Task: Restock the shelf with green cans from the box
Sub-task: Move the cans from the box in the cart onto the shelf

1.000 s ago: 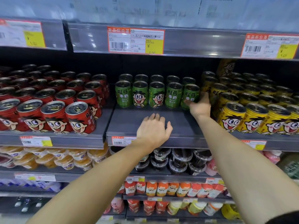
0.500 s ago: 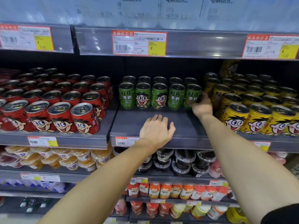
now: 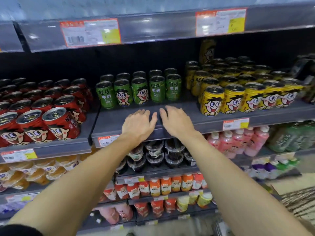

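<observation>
Several green cans [image 3: 139, 90] with a cartoon face stand in two rows at the back of the grey shelf [image 3: 204, 116]. The shelf's front strip before them is bare. My left hand [image 3: 139, 124] and my right hand [image 3: 176, 120] hover side by side over that bare strip, fingers loosely spread, holding nothing. Both hands are a short way in front of the green cans and touch none of them. The box is out of view.
Red cans [image 3: 51, 116] fill the shelf section to the left, yellow cans [image 3: 238, 94] the section to the right. Price tags [image 3: 90, 32] hang on the shelf above. Lower shelves hold cups, pink bottles [image 3: 238, 142] and small drink packs.
My right hand has let go of the rightmost green can and drawn back to the shelf's front, beside my left hand. The view has swung to the right and tilted.
</observation>
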